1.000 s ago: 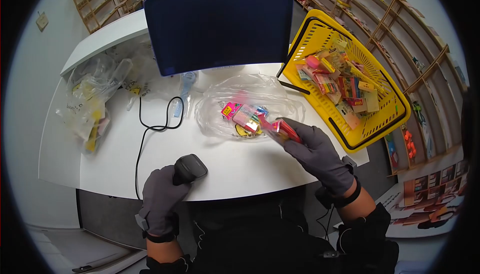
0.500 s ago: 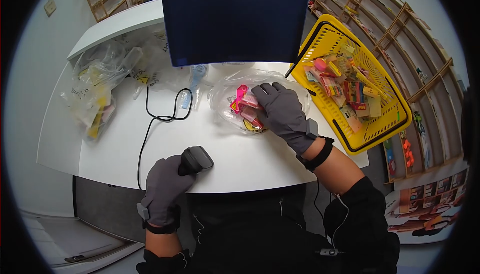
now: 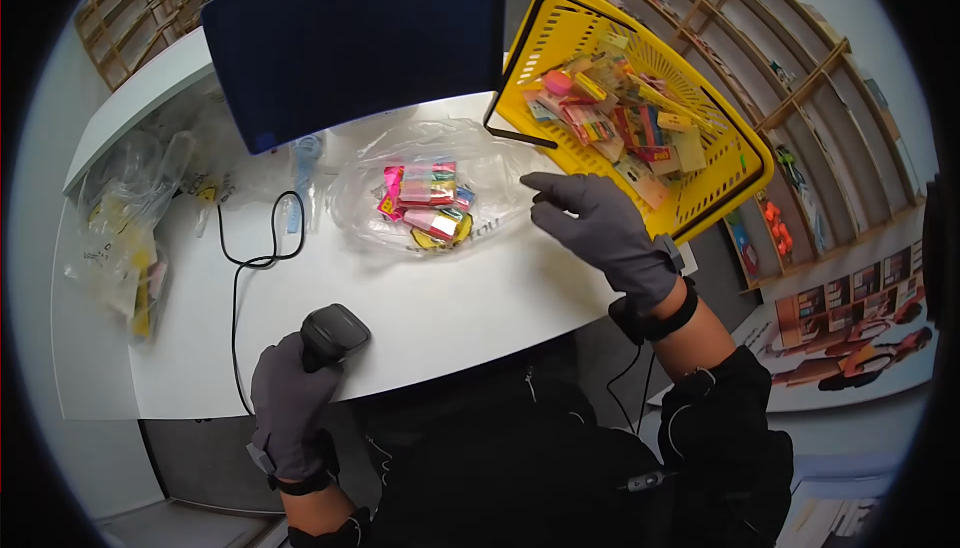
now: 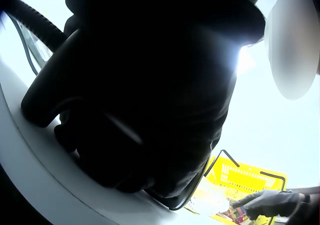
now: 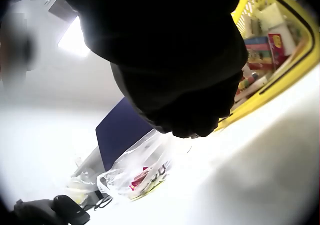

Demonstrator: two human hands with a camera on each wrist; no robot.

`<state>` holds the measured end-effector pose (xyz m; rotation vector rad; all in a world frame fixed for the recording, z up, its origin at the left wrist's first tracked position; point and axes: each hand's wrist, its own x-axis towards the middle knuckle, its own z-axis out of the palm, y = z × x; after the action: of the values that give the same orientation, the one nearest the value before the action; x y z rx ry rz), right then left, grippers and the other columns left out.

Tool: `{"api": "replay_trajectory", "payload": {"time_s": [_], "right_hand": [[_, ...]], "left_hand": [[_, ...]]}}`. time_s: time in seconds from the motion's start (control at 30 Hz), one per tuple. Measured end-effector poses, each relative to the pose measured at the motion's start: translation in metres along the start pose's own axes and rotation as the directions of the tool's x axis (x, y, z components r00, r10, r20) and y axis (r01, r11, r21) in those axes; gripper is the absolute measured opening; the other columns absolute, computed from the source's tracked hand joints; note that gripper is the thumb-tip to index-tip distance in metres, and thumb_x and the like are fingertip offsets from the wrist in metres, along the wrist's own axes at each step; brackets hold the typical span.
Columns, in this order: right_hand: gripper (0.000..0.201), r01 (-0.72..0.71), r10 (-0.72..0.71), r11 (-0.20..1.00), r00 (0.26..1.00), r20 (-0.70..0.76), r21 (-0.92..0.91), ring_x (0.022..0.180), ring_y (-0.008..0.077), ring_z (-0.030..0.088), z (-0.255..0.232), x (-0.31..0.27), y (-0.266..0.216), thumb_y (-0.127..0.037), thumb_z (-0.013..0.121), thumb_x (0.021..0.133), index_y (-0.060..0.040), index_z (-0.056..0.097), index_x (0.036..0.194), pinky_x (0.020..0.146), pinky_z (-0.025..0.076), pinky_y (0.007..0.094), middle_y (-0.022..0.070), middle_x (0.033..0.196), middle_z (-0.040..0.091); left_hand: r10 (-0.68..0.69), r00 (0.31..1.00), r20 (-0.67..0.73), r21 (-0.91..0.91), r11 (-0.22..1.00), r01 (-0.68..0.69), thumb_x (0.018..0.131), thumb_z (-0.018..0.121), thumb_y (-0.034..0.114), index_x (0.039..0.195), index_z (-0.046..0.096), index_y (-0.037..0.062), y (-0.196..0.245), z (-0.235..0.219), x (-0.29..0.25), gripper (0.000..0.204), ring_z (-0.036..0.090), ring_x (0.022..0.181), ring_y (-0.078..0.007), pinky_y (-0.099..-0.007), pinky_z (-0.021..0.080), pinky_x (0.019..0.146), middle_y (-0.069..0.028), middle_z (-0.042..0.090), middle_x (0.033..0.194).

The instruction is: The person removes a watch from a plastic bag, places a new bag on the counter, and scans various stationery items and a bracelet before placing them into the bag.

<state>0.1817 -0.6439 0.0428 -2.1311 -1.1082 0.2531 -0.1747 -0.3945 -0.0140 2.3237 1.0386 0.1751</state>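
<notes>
In the head view the gloved left hand (image 3: 292, 403) grips a black handheld device (image 3: 335, 333) above the table's front edge. A clear plastic bag (image 3: 490, 163) lies on the white table (image 3: 420, 318), with several colourful packets (image 3: 430, 184) in it. The gloved right hand (image 3: 605, 233) holds nothing; its fingers extend toward the bag's right side, near the yellow basket (image 3: 735, 198). Packaged goods (image 3: 600, 108) fill part of that basket. Both hands are dark in their own wrist views.
Behind the bag stands a dark monitor (image 3: 360, 48). More filled plastic bags (image 3: 120, 218) sit at the table's left. A black cable (image 3: 236, 308) curls between them and the device. Wooden shelves (image 3: 790, 98) stand beyond the basket.
The right hand carried a red packet to the bag, let it go, and has drawn back to the right. The head view has shifted. The left hand still holds the device.
</notes>
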Motion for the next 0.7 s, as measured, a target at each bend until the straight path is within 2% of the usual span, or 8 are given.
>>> {"api": "replay_trajectory", "payload": {"time_s": [0.03,0.13,0.23,0.33,0.37,0.47,0.6,0.7], "right_hand": [[0.049,-0.016,0.016,1.0,1.0,-0.003,0.001,0.086,0.026,0.078,-0.006,-0.011,0.005,-0.024,0.077,0.1,-0.0079,0.077,0.147,0.083,0.061,0.0375,0.013,0.096,0.082],[0.048,-0.302,0.302,0.953,0.953,0.001,0.036,0.075,0.0146,0.071,-0.005,-0.023,0.033,-0.016,0.074,0.098,-0.0084,0.079,0.145,0.076,0.057,0.0318,0.006,0.083,0.076],[0.052,-0.308,0.307,0.948,0.951,0.021,0.082,0.073,0.0095,0.065,0.024,-0.055,0.037,-0.011,0.073,0.097,-0.01,0.078,0.148,0.072,0.055,0.0303,0.0029,0.079,0.071],[0.053,-0.25,0.255,0.937,0.967,0.014,0.243,0.068,0.013,0.065,0.06,-0.072,0.048,-0.006,0.073,0.094,-0.0105,0.078,0.147,0.069,0.054,0.0324,0.0052,0.075,0.069],[0.053,-0.231,0.233,0.94,0.972,0.024,0.25,0.068,0.013,0.065,0.068,-0.076,0.049,-0.006,0.073,0.094,-0.0105,0.078,0.147,0.069,0.054,0.0324,0.0052,0.075,0.069],[0.056,-0.001,0.01,0.998,0.991,-0.134,0.066,0.064,0.0178,0.064,0.08,-0.076,0.06,-0.001,0.072,0.091,-0.011,0.078,0.146,0.066,0.052,0.0358,0.0072,0.072,0.066],[0.059,0.146,-0.141,0.989,0.971,-0.191,0.01,0.06,0.0223,0.061,0.083,-0.076,0.062,0.001,0.071,0.088,-0.0105,0.078,0.145,0.063,0.05,0.0394,0.0085,0.068,0.062],[0.064,0.113,-0.117,0.993,0.981,-0.155,-0.032,0.067,0.0224,0.064,0.085,-0.078,0.064,0.003,0.071,0.086,-0.0116,0.076,0.149,0.065,0.05,0.0403,0.0081,0.074,0.064]], "left_hand": [[-0.034,0.999,0.011,-0.019,0.999,0.034,0.079,0.084,0.029,0.101,0.082,0.0046,0.004,-0.002,0.0,0.032,0.077,0.082,-0.0425,-0.0504,0.058,0.073,-0.0192,0.079,0.087],[-0.075,0.997,0.035,-0.008,0.997,0.075,0.08,0.084,0.027,0.108,0.082,0.0051,0.007,-0.011,0.001,0.036,0.078,0.084,-0.0388,-0.0477,0.059,0.076,-0.0183,0.08,0.089],[-0.105,0.993,0.061,0.035,0.994,0.103,0.081,0.084,0.024,0.123,0.083,0.0058,0.002,-0.01,0.006,0.046,0.081,0.085,-0.0317,-0.0421,0.059,0.08,-0.0162,0.082,0.092],[0.024,0.999,-0.021,-0.132,0.991,-0.026,0.079,0.085,0.03,0.144,0.076,0.0137,-0.011,-0.001,0.005,0.068,0.078,0.087,-0.0425,-0.052,0.06,0.078,-0.0204,0.08,0.09],[0.01,0.999,-0.041,-0.127,0.992,-0.015,0.079,0.085,0.03,0.144,0.076,0.0137,-0.011,-0.003,0.004,0.068,0.078,0.087,-0.0425,-0.052,0.06,0.078,-0.0204,0.08,0.09],[0.013,0.999,0.033,-0.039,0.999,-0.012,0.079,0.085,0.031,0.16,0.065,0.0198,-0.008,-0.007,0.006,0.084,0.079,0.089,-0.0421,-0.0519,0.06,0.079,-0.0205,0.081,0.092],[0.023,1.0,0.014,-0.059,0.998,-0.023,0.08,0.084,0.032,0.159,0.066,0.0212,-0.01,-0.007,0.005,0.082,0.08,0.09,-0.0419,-0.0515,0.061,0.079,-0.0205,0.081,0.093],[-0.055,0.997,0.049,-0.034,0.998,0.057,0.08,0.084,0.027,0.158,0.067,0.0149,0.005,-0.016,0.002,0.081,0.083,0.095,-0.0359,-0.0443,0.062,0.085,-0.0187,0.083,0.101]]}}
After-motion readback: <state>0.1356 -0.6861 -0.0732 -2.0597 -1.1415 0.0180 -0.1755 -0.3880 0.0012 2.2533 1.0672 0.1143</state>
